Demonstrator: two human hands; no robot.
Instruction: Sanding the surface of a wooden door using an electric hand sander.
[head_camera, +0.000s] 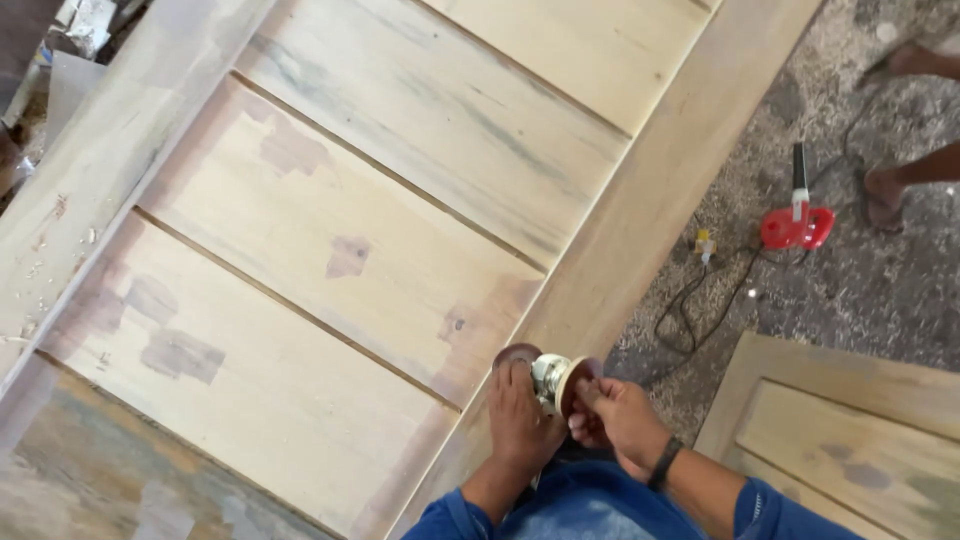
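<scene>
A large pale wooden door panel (350, 230) filled most of the view, running from the 7 o'clock corner up toward 1 o'clock, its boards parted by thin grooves and marked with darker brown patches. Its long side rail (650, 210) slanted along the right of the boards. Beyond that, at 3 o'clock, lay the sawdust-strewn floor (860, 290). A second, smaller wooden panel (850, 410) lay at 4 o'clock, partly cut off by the frame edge.

On the floor near 2 o'clock sat a red power tool (797, 222), with a black cord (700, 300) looping from it toward the rail. Just past it, at the right edge, another person's bare feet (885, 195) stood on the sawdust.

At 6 o'clock the person's arms in blue sleeves came up into view. The left hand (520, 420) lay flat over a small sanding tool (552, 375), fingers extended onto its round reddish-brown disc (515, 354) — touching rather than clenching. The right hand (620, 418), a dark band at its wrist, had its grip closed around the other disc (583, 378), thumb and fingers pinching its edge. The tool rested against the rail's lower end, between both hands.
</scene>
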